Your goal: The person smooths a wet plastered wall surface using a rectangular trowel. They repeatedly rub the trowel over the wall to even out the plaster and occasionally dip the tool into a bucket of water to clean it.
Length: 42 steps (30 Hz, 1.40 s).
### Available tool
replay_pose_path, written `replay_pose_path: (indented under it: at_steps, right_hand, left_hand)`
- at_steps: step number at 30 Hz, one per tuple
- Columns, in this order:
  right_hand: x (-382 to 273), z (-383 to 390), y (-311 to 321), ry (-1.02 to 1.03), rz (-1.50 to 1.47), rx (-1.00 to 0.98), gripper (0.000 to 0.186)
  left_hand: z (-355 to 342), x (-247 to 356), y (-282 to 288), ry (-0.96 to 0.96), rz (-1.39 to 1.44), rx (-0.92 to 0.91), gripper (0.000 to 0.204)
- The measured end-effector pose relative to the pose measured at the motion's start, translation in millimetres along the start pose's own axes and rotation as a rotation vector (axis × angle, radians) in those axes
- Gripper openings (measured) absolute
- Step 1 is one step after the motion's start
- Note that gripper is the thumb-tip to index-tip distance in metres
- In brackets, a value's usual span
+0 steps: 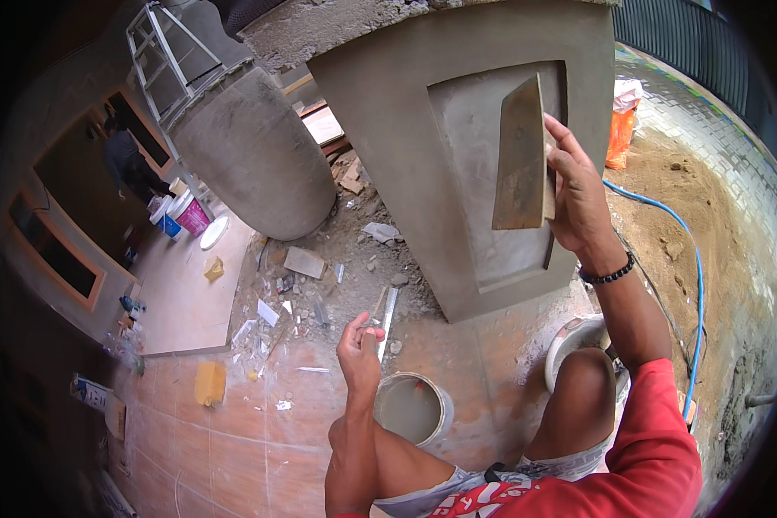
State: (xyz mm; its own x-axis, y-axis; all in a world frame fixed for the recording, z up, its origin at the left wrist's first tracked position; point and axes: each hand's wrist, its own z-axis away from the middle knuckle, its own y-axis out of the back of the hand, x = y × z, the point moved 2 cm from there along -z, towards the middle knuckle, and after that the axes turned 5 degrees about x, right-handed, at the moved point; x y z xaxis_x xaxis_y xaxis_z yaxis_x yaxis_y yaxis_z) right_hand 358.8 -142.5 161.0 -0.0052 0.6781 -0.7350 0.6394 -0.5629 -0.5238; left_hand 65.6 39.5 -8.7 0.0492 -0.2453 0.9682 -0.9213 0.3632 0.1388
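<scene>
My right hand is closed on a plastering float, a flat brown rectangular board held upright, its grip hidden by my fingers. The float is in front of the recessed panel of a grey cement-coated pillar; whether its face touches the panel, I cannot tell. My left hand is raised over the floor with fingers curled and thumb close to them. A thin stick shows just beyond its fingertips, and whether it is held is unclear. Below that hand, a bucket contains murky grey water with something red in it.
Another bucket stands beside my knee. Rubble and a pale block lie left of the pillar, near a rounded cement column. A blue hose crosses the sand at right. Farther left are a ladder, paint buckets and another person.
</scene>
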Motion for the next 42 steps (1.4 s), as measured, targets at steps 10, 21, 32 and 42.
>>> replay_pose_path:
  at_steps: [10,21,32,42]
  right_hand:
    - [-31.4,-62.1,-22.8,1.235,1.623,-0.097,0.036]
    - [-18.4,-79.9,-37.5,1.256,1.705,-0.160,0.049]
    - [5.3,-58.2,-40.5,1.111,1.544,-0.119,0.032]
    - [-42.4,-79.7,25.0,0.969,1.458,0.380,0.041]
  left_hand:
    - [-0.6,-7.2,-10.5,-0.011,-0.056,-0.048,0.033]
    - [-1.5,-9.9,-10.7,0.001,-0.030,-0.049,0.033]
    - [-2.6,-8.6,-17.3,0.016,-0.047,-0.093,0.035]
    - [0.4,1.8,-19.8,0.012,-0.041,-0.116,0.035]
